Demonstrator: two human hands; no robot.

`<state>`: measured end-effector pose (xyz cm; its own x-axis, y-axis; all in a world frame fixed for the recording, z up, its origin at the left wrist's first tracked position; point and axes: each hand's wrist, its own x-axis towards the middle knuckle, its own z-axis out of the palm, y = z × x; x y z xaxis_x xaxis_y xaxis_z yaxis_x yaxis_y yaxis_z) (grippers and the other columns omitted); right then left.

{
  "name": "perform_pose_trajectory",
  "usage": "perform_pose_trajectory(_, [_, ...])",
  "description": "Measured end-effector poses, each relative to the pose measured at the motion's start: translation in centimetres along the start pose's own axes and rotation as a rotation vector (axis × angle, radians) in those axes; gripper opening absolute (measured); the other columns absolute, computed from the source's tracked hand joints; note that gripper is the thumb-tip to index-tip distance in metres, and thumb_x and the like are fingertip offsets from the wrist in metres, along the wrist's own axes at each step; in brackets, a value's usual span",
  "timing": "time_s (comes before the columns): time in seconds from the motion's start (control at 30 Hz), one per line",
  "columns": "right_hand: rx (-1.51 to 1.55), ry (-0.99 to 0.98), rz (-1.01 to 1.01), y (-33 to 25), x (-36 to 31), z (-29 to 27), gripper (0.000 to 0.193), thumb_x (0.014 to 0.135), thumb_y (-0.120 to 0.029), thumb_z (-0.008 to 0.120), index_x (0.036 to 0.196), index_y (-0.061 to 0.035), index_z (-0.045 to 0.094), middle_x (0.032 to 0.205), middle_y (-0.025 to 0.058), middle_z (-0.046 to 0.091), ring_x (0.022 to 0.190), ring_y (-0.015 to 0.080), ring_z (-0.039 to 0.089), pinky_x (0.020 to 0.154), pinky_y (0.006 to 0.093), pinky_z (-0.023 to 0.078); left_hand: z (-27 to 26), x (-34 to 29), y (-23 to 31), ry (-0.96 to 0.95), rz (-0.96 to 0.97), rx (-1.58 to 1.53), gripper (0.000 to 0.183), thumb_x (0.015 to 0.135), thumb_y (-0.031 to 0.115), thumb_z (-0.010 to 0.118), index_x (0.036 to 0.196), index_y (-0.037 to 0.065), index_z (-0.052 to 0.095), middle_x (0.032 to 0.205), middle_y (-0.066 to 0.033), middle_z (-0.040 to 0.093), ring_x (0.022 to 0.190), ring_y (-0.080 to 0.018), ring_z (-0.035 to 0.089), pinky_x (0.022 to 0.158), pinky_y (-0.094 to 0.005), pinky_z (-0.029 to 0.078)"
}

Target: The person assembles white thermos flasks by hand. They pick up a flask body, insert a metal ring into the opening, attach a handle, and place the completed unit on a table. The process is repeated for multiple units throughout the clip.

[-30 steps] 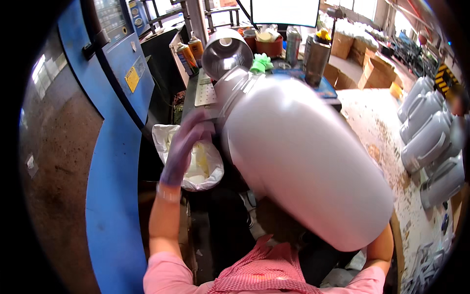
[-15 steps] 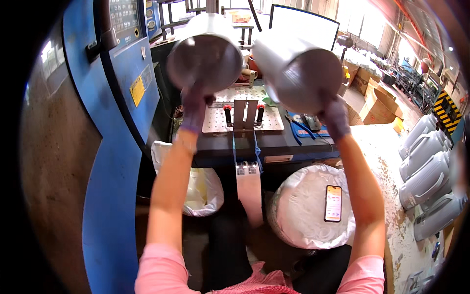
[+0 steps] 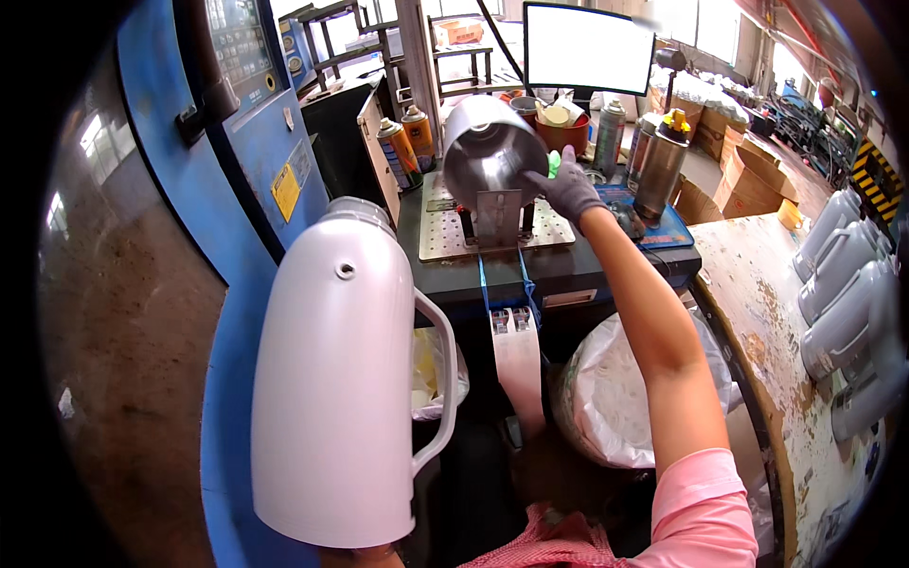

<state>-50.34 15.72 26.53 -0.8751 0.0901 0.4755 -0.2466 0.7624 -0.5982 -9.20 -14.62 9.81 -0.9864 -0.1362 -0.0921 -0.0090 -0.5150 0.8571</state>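
Observation:
A pale grey-white jug shell (image 3: 331,379) with a side handle and a small round hole fills the near left, its narrow neck pointing away. My left hand is hidden by it; only a sliver of my forearm shows below its lower end, and the shell is held up off any surface. A second jug shell (image 3: 516,156), open end toward me with a shiny inside, sits over the upright metal plate (image 3: 498,220) of the fixture. My right hand (image 3: 572,187), in a grey glove, is at this shell's right rim, thumb up and fingers stretched out.
A perforated metal plate (image 3: 445,241) lies on the dark bench. Spray cans (image 3: 400,156), a yellow-topped metal bottle (image 3: 661,170) and a monitor (image 3: 587,47) stand behind. Grey jugs (image 3: 857,317) line the right table (image 3: 748,275). A bag-lined bin (image 3: 615,398) stands below; a blue machine (image 3: 270,189) is left.
Both hands were raised with a shell each. The right shell has come onto the fixture, my right fingers spread at its rim. The left shell has swung down to the near left. My view has shifted.

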Motion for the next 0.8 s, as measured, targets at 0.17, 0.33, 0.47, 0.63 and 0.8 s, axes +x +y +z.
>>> perform_pose_trajectory(0.17, [0.953,-0.306,-0.066,-3.0,-16.7,-7.4,0.088,0.088,-0.051,0.07,0.151,-0.0026,0.033,0.138,0.0227,0.052,0.128,0.0347,0.052,0.107,0.0431,0.041,0.8,-2.5,1.5,-0.483,-0.049,0.337,0.088,0.074,0.039,0.086,0.142,0.0,0.046,0.14,-0.0167,0.046,0.128,-0.0316,0.045,0.103,-0.044,0.039])
perform_pose_trajectory(0.33, [1.524,-0.406,0.115,2.0,-35.7,-11.3,0.104,0.085,-0.037,0.075,0.16,-0.0056,0.011,0.153,0.0166,0.035,0.139,0.0274,0.038,0.114,0.0386,0.034,4.1,0.7,4.1,-1.072,0.424,0.72,0.103,0.069,0.045,0.09,0.148,-0.001,0.042,0.152,-0.0197,0.041,0.142,-0.0347,0.039,0.115,-0.0465,0.035])
perform_pose_trajectory(0.47, [1.137,-0.605,0.26,3.7,-43.8,-14.4,0.118,0.074,-0.035,0.087,0.16,-0.0076,0.012,0.159,0.0154,0.028,0.145,0.0279,0.032,0.118,0.0392,0.027,11.0,2.2,2.0,-0.508,0.256,0.176,0.146,0.054,0.07,0.087,0.158,0.002,0.012,0.16,-0.0201,0.025,0.148,-0.0342,0.025,0.118,-0.0486,0.027])
perform_pose_trajectory(0.63, [0.474,-0.64,-0.007,6.0,-48.6,-23.1,0.075,0.086,-0.036,0.077,0.147,-0.0048,0.046,0.148,0.0202,0.046,0.138,0.0302,0.044,0.115,0.0388,0.034,18.0,4.1,-2.1,-0.951,-0.024,0.395,0.098,0.064,0.054,0.083,0.138,-0.003,0.054,0.137,-0.024,0.055,0.119,-0.0309,0.058,0.103,-0.0448,0.046])
perform_pose_trajectory(0.8, [0.087,0.406,0.667,17.6,-56.8,-41.0,0.037,0.091,-0.021,0.071,0.122,-0.0028,0.064,0.118,0.0139,0.068,0.112,0.0223,0.063,0.097,0.034,0.049,15.2,2.9,-1.5,-0.958,0.199,0.263,0.088,0.062,0.049,0.083,0.131,0.0,0.06,0.131,-0.0274,0.054,0.118,-0.0358,0.056,0.103,-0.0482,0.045])
